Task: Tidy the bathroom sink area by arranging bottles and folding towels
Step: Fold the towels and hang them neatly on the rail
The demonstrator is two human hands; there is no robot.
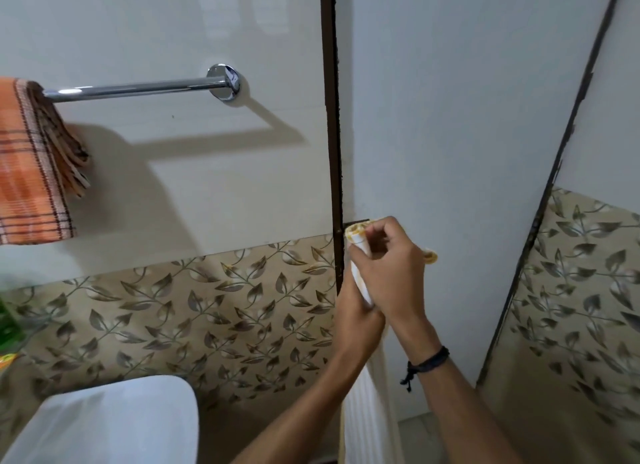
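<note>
By the door frame [331,117], the left hand [356,313] grips a white towel [360,418] (yellow-edged) below its bunched top; the right hand [389,273] curls round that top. An orange towel [27,172] hangs on the rail [138,89].

Both forearms are bare, and the wrist of the right hand [384,266] wears a thin black braided cord bracelet [431,359], its knotted loose ends dangling at its seven o'clock.
</note>
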